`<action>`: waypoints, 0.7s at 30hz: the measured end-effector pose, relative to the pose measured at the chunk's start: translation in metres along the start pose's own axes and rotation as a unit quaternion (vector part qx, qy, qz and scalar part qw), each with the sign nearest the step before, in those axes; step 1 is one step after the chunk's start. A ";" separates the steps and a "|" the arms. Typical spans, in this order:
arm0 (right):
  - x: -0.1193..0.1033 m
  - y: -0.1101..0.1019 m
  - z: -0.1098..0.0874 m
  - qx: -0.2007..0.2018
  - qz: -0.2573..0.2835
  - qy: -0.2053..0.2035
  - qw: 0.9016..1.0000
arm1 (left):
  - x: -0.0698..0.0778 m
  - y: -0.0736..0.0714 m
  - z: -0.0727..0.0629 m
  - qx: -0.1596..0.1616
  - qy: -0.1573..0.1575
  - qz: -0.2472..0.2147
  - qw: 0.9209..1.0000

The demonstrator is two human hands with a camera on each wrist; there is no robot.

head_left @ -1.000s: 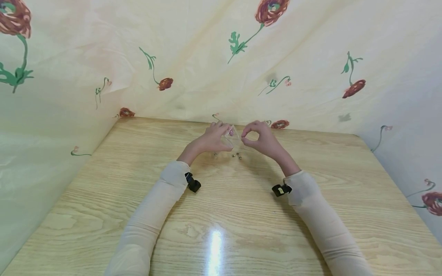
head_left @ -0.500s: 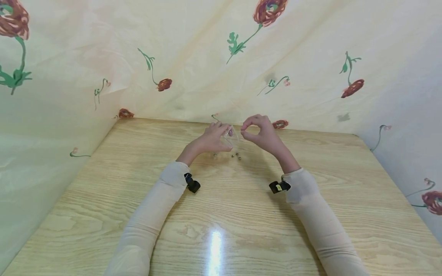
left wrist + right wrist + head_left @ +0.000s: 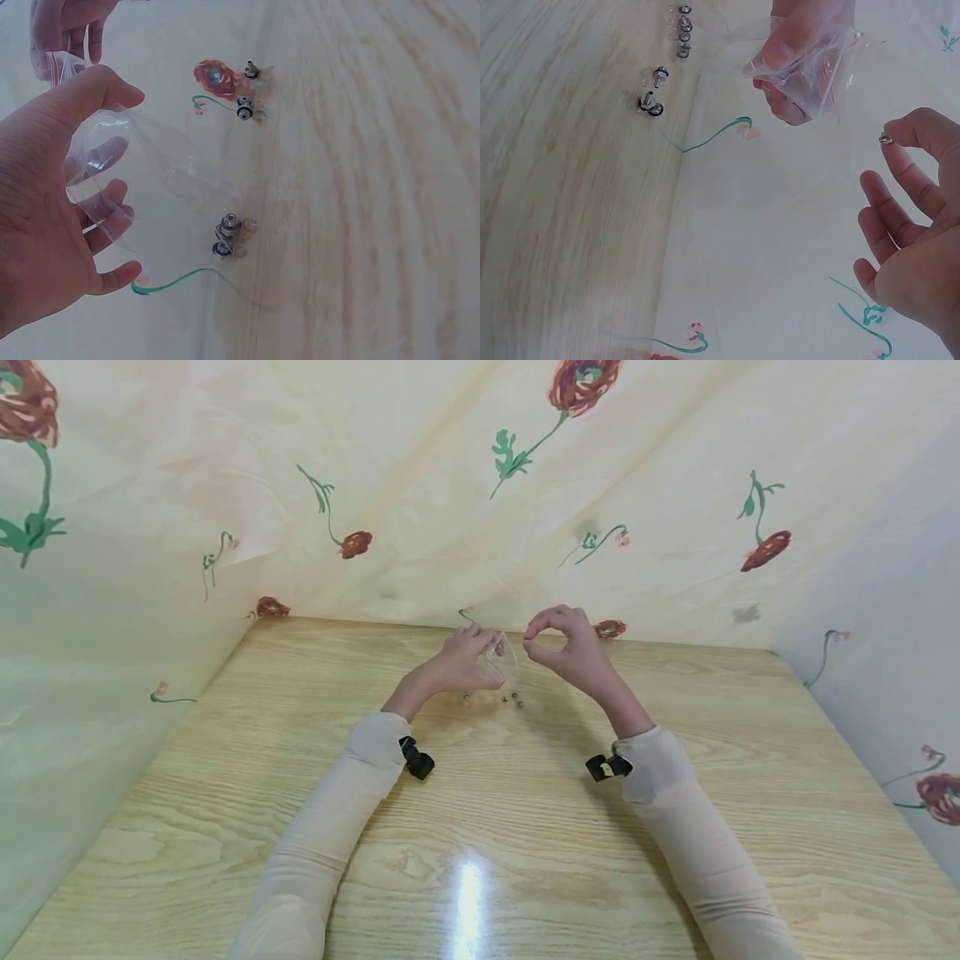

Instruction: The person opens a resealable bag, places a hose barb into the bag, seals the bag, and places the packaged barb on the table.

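Note:
My left hand point(image 3: 453, 664) grips a clear plastic zip-lock bag point(image 3: 161, 154) above the far part of the table. In the right wrist view the bag's mouth, with its zip strip, faces my right hand point(image 3: 922, 217). Thumb and forefinger of that hand pinch a small silver metal piece point(image 3: 886, 139), probably a screw; the other fingers are spread. In the head view the right hand point(image 3: 577, 652) is just right of the bag, apart from it. Several small metal screws with dark washers point(image 3: 230, 223) stand on the table below the hands.
The pale wooden table point(image 3: 480, 793) ends at a flower-printed cloth point(image 3: 420, 502) hanging behind and at both sides. More of the screws point(image 3: 684, 30) show beyond the nearer ones point(image 3: 651, 103) in the right wrist view. A black camera is strapped to each wrist.
My right hand has risen a little, away from the table, staying beside the bag with its thumb and forefinger still together. The left hand and bag have barely moved.

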State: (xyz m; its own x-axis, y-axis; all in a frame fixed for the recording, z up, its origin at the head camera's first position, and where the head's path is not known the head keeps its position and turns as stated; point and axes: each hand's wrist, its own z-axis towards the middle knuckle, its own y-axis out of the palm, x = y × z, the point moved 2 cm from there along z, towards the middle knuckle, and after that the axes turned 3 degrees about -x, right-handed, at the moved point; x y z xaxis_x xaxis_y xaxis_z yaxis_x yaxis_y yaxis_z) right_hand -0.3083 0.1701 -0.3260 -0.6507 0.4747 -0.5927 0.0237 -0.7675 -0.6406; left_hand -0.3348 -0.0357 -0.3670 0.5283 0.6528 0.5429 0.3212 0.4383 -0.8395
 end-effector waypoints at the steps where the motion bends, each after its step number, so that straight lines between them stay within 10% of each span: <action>1: 0.000 0.001 0.000 0.003 -0.001 0.001 1.000 | 0.000 0.000 0.000 0.000 0.000 0.001 1.000; 21: 0.000 0.019 -0.003 0.056 -0.026 -0.018 0.998 | 0.000 0.001 0.000 -0.007 -0.002 0.009 1.000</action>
State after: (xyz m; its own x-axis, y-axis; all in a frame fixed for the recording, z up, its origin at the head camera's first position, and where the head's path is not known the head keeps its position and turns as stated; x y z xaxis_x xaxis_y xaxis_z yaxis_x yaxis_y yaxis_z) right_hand -0.3053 0.1565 -0.3396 -0.6758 0.5011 -0.5405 -0.0951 -0.7864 -0.6103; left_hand -0.3349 -0.0356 -0.3679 0.5315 0.6624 0.5279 0.3227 0.4179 -0.8492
